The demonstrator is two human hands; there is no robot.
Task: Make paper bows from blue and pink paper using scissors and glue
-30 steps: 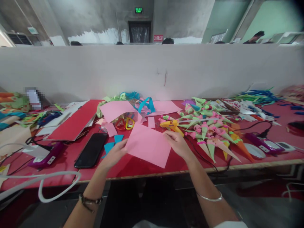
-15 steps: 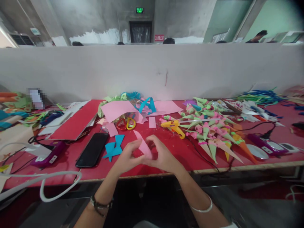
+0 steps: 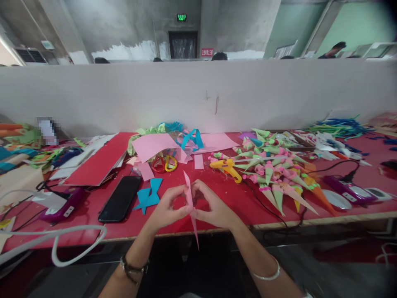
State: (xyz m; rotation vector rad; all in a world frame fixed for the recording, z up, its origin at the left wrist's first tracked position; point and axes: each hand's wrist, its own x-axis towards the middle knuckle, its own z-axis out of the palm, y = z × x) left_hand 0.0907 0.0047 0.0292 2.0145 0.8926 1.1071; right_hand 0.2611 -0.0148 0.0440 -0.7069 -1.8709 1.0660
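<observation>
A strip of pink paper [image 3: 189, 196] stands nearly edge-on between my two hands, above the front of the red table [image 3: 173, 176]. My left hand [image 3: 173, 207] pinches it from the left with thumb and fingers. From the other side, my right hand [image 3: 207, 205] grips the same piece, its fingers curled. The lower end of the paper tapers to a point below my thumbs. Blue paper pieces [image 3: 149, 195] lie left of my left hand, next to a black phone [image 3: 120, 198]. A yellow glue gun [image 3: 227, 166] rests beyond my right hand.
Many small paper cones [image 3: 273, 174] are heaped at the right, with a cable running by them. Pink sheets [image 3: 156, 145] and scissors [image 3: 170, 163] lie toward the grey partition [image 3: 186, 95]. Purple power strips [image 3: 63, 205] sit on both sides. A white cable [image 3: 56, 242] loops at the front left.
The pink paper has turned from a slant to nearly upright and edge-on, its pointed end now hanging below my hands. My fingers have shifted their hold on it.
</observation>
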